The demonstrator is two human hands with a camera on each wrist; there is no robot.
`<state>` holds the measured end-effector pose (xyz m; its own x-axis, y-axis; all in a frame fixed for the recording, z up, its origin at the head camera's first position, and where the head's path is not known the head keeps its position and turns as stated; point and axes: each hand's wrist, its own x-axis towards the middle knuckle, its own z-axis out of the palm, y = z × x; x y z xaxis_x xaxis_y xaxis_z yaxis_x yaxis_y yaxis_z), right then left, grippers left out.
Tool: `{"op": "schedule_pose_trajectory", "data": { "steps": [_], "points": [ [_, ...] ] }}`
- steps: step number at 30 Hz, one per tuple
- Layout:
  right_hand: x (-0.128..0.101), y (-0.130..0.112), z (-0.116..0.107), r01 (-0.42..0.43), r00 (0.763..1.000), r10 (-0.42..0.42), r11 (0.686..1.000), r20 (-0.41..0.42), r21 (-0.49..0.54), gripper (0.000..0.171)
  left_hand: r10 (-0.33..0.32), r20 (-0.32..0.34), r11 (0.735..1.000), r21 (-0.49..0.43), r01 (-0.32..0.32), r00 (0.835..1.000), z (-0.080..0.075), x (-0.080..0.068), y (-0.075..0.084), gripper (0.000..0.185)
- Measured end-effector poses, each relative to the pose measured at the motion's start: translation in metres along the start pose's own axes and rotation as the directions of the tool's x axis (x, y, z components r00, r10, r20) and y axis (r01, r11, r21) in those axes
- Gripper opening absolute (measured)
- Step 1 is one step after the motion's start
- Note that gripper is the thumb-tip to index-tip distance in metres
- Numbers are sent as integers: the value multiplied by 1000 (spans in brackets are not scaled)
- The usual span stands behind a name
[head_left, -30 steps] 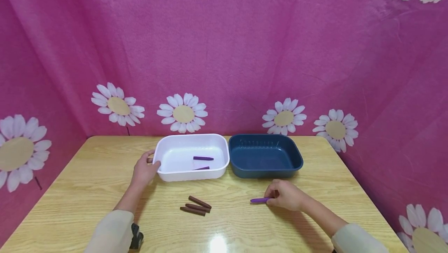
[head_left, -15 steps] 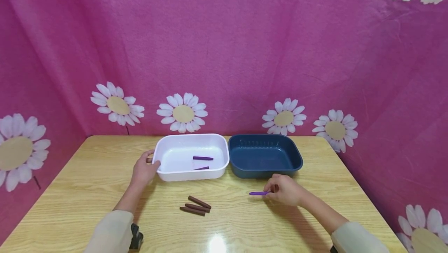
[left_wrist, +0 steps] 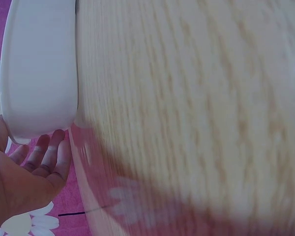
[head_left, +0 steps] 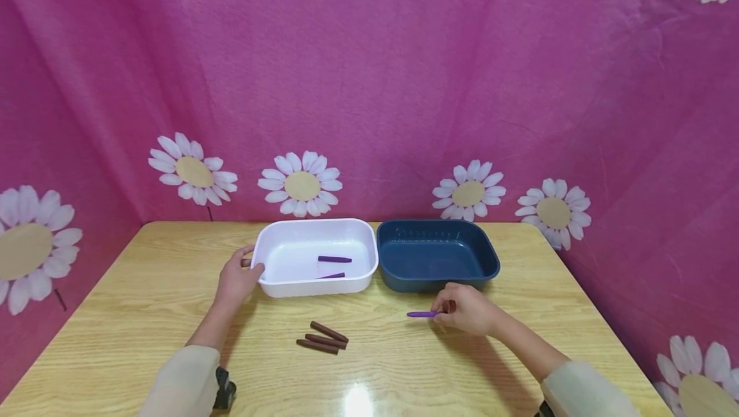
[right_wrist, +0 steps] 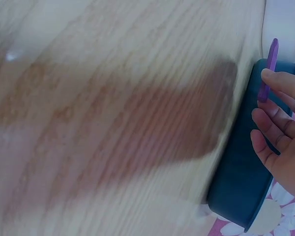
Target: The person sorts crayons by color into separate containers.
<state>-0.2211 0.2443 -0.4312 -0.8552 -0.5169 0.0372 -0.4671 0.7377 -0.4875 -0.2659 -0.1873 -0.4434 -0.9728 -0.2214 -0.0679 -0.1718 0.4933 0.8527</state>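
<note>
Right hand (head_left: 469, 310): pinches one end of a purple crayon (head_left: 422, 314) between thumb and fingers (right_wrist: 274, 77); the other fingers curl loosely below. The grip sits at the crayon's end, so most of its length sticks out to the left.

Purple crayon: held just above the table (head_left: 144, 301), in front of the dark blue tub (head_left: 437, 258) and near its front wall. In the right wrist view it points toward the white rim beyond the blue wall.

Left hand (head_left: 238, 279): rests against the left end of the white tub (head_left: 315, 255), thumb on the rim and fingers (left_wrist: 49, 150) lying fairly straight along the outer wall. A judgement: this hold steadies the light tub so it does not slide.

White tub: stands on the table touching the dark blue tub, side by side. It holds two purple crayons in the tub (head_left: 334, 259), one flat on the floor, the other half hidden by the front wall.

Dark blue tub: nothing shows inside it.

Brown crayons (head_left: 323, 337): three lie close together on the table, in front of the white tub, between the two hands and apart from both.

Backdrop: pink cloth (head_left: 369, 83) with white daisies hangs behind and beside the table.
</note>
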Motion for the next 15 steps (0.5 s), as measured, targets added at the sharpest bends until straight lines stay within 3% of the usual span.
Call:
{"op": "schedule_pose_trajectory", "data": {
  "steps": [15],
  "points": [
    [12,-4,-8,55,998,-56,998,-27,-31,8,4,0,1000,5,-4,1000,-2,-1,0,55]
  ]
}}
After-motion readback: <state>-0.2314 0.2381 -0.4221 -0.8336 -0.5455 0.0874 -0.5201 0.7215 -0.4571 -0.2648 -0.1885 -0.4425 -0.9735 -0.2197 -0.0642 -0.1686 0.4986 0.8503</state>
